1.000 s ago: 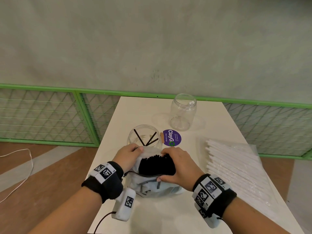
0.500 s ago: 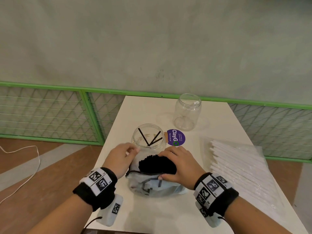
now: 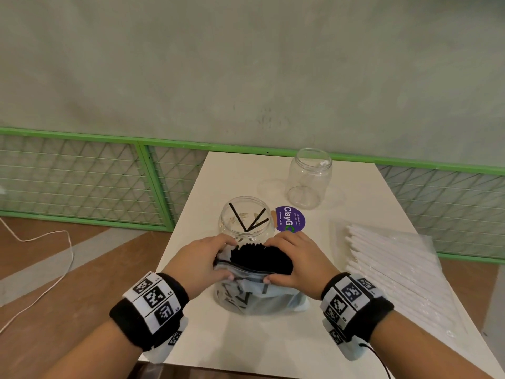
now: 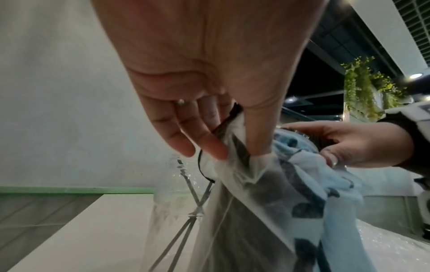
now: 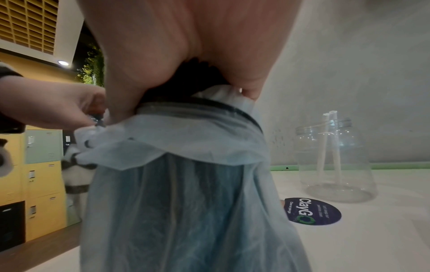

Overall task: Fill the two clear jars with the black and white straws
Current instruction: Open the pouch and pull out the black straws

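A clear zip bag (image 3: 259,296) stands upright on the white table (image 3: 246,343), packed with black straws (image 3: 259,257) whose ends show at its open mouth. My left hand (image 3: 207,258) pinches the bag's left rim (image 4: 235,147). My right hand (image 3: 295,258) grips the bag's right rim and the straw bundle (image 5: 197,81). Just behind the bag a clear jar (image 3: 247,217) holds three black straws. A second clear jar (image 3: 310,179) at the back holds two white straws (image 5: 330,143). A pack of white straws (image 3: 388,272) lies to the right.
A round purple sticker (image 3: 289,222) lies between the jars. A green mesh railing (image 3: 82,181) runs behind and left of the table. The table's left edge drops to a brown floor with a white cable (image 3: 41,269).
Both hands have stayed on the bag's mouth with only slight shifts of the fingers. The head view has drifted a little.
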The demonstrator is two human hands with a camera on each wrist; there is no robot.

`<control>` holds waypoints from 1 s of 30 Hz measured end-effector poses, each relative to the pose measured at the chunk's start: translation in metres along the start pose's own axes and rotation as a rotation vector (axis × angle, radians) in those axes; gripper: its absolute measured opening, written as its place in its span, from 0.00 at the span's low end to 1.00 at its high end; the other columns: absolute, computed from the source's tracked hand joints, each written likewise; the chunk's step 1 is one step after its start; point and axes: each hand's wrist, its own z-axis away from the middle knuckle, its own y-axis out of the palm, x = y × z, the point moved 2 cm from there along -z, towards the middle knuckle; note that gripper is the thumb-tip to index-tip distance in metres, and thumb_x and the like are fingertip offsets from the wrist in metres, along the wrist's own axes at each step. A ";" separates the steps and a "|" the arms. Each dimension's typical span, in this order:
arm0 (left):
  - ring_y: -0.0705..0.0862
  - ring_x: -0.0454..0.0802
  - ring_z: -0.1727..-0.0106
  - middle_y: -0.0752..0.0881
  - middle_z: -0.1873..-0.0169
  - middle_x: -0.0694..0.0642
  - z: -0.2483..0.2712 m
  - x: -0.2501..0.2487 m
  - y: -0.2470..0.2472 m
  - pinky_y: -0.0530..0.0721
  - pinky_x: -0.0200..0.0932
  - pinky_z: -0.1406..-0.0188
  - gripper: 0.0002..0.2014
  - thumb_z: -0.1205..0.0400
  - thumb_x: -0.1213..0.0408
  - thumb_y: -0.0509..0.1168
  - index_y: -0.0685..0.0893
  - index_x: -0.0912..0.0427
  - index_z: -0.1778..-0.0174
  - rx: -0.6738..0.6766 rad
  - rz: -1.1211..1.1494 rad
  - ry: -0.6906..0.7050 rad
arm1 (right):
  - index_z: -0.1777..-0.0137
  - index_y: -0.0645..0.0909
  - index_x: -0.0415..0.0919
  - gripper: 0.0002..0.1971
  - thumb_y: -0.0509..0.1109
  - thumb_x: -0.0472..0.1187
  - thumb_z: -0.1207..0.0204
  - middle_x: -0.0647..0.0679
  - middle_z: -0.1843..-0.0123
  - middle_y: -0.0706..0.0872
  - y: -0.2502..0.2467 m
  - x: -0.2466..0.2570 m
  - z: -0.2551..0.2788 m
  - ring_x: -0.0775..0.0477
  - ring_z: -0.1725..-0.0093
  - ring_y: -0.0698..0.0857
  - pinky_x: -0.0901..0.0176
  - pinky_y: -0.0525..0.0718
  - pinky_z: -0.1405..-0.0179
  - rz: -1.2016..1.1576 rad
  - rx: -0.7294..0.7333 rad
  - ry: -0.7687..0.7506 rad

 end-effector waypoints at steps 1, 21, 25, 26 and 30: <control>0.74 0.40 0.58 0.78 0.51 0.40 -0.001 0.001 0.001 0.70 0.36 0.58 0.26 0.30 0.53 0.75 0.74 0.42 0.38 -0.014 0.013 -0.024 | 0.33 0.73 0.56 0.32 0.67 0.70 0.34 0.58 0.38 0.78 0.000 0.001 0.000 0.50 0.43 0.75 0.51 0.76 0.39 0.002 0.004 -0.003; 0.73 0.45 0.49 0.76 0.52 0.47 0.011 0.009 0.021 0.69 0.39 0.50 0.17 0.33 0.51 0.68 0.75 0.48 0.51 -0.428 -0.054 0.207 | 0.36 0.77 0.52 0.30 0.68 0.66 0.34 0.57 0.40 0.80 0.002 0.002 -0.001 0.51 0.44 0.75 0.57 0.75 0.40 -0.078 -0.075 -0.012; 0.74 0.43 0.51 0.79 0.56 0.42 0.013 0.000 0.021 0.66 0.39 0.51 0.18 0.35 0.45 0.67 0.75 0.45 0.52 -0.346 -0.168 0.370 | 0.37 0.77 0.52 0.27 0.70 0.63 0.34 0.57 0.41 0.80 0.002 0.001 -0.001 0.50 0.45 0.76 0.55 0.77 0.41 -0.066 -0.093 -0.028; 0.74 0.42 0.53 0.80 0.58 0.41 0.013 0.001 0.023 0.66 0.40 0.52 0.16 0.33 0.45 0.66 0.75 0.45 0.54 -0.343 -0.190 0.376 | 0.37 0.77 0.52 0.27 0.70 0.64 0.34 0.57 0.41 0.80 0.002 0.000 -0.001 0.51 0.45 0.76 0.56 0.76 0.40 -0.062 -0.094 -0.022; 0.72 0.46 0.62 0.77 0.68 0.43 0.012 0.001 0.031 0.68 0.42 0.53 0.07 0.30 0.62 0.62 0.72 0.46 0.62 -0.418 -0.234 0.427 | 0.37 0.77 0.51 0.27 0.69 0.63 0.32 0.56 0.41 0.80 0.002 0.001 -0.002 0.51 0.46 0.76 0.58 0.76 0.42 -0.056 -0.097 -0.008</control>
